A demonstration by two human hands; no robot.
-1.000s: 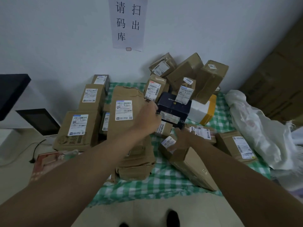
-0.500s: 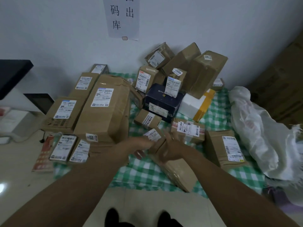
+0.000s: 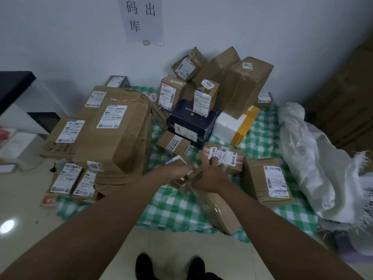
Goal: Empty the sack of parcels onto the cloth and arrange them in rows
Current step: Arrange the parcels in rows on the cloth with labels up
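A green-and-white checked cloth (image 3: 167, 207) covers the floor by the wall. Brown parcels lie on it in a loose heap (image 3: 238, 81) at the back and in flatter stacks (image 3: 121, 134) on the left. The emptied white woven sack (image 3: 314, 158) is slumped on the right. A long brown parcel (image 3: 220, 211) lies diagonally on the cloth in front of me. My left hand (image 3: 177, 175) and my right hand (image 3: 210, 176) both grip its far end, close together. A small parcel with red tape (image 3: 232, 158) sits just beyond my right fingers.
A dark blue box (image 3: 189, 122) and a white-and-yellow foam box (image 3: 236, 126) sit mid-cloth. Another brown parcel (image 3: 266, 180) lies to the right of my hands. A paper notice (image 3: 141, 19) hangs on the wall. Dark furniture (image 3: 14, 85) stands at left, tiled floor below.
My left hand left the big brown parcel, which now lies on the left stack, and came down to join my right hand on the long parcel's end.
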